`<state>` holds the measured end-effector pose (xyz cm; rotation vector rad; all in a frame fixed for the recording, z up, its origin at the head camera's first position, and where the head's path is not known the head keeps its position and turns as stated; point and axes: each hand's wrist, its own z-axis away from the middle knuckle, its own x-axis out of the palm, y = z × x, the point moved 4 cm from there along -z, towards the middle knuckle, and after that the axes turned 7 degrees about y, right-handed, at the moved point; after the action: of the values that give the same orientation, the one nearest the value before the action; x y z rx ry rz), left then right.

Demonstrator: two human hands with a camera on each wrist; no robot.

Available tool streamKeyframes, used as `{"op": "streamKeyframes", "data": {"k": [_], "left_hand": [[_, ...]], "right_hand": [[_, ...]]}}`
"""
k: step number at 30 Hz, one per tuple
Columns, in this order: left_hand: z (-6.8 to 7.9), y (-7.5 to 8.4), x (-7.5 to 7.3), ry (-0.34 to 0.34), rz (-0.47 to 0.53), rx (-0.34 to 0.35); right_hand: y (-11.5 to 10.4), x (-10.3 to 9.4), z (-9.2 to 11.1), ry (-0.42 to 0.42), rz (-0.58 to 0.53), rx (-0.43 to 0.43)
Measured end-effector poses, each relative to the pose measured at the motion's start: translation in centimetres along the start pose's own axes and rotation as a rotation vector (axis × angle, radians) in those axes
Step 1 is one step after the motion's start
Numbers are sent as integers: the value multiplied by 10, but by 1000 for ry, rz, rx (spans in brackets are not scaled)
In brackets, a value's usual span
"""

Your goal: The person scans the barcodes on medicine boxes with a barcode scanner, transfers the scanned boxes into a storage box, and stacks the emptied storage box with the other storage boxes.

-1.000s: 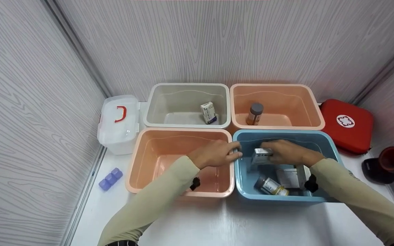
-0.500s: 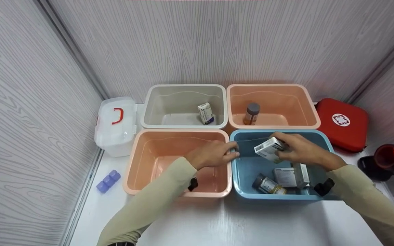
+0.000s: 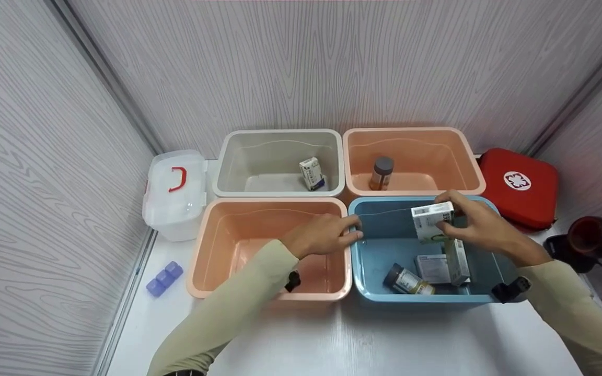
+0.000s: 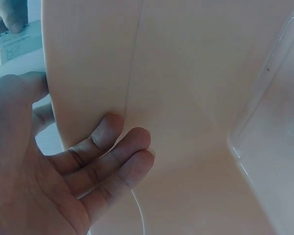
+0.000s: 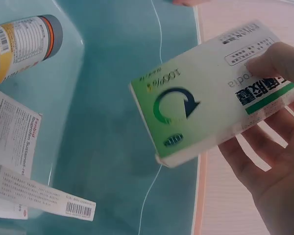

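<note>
My right hand [image 3: 481, 230] grips a white and green medicine box [image 3: 430, 222] between thumb and fingers, tilted above the blue bin [image 3: 382, 298]. Its green end, with a round arrow, faces the right wrist camera. My left hand [image 3: 322, 235] rests on the rim between the orange front bin [image 3: 272, 296] and the blue bin. In the left wrist view, three loosely bent fingers [image 4: 137, 139] lie inside the orange bin, with the others across the rim. Inside the blue bin are a grey-capped pill bottle [image 3: 408, 281], a flat white medicine box [image 3: 433, 269] and another box on edge [image 3: 458, 263].
Behind stand a grey bin [image 3: 259, 183] with a small medicine box [image 3: 312, 173] and an orange bin [image 3: 437, 180] with a bottle [image 3: 381, 173]. A clear lidded case [image 3: 175, 193] and purple pill organiser [image 3: 165, 279] lie left; a red first-aid case [image 3: 520, 188] and dark lamp [image 3: 593, 240] lie right.
My right hand has lifted the medicine box from deeper in the blue bin, turned it and moved it right. My left hand has stayed on the rim.
</note>
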<state>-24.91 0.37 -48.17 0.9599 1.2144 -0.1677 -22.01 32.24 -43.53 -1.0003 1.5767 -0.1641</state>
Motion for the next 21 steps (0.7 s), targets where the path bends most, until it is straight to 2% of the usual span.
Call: {"op": "streamKeyframes", "data": {"k": [3,7,11,21], "left_hand": [[0,0,0,-2,4,-1],[0,0,0,2,10,-3],[0,-1,0,4,9,-6],[0,1,-1,4,4,2]], "right_hand": [[3,-3,4,7,-2,31],[5,-5,7,20,13,33],[8,-8,8,70,26,31],[12,-21,12,157,23,117]]}}
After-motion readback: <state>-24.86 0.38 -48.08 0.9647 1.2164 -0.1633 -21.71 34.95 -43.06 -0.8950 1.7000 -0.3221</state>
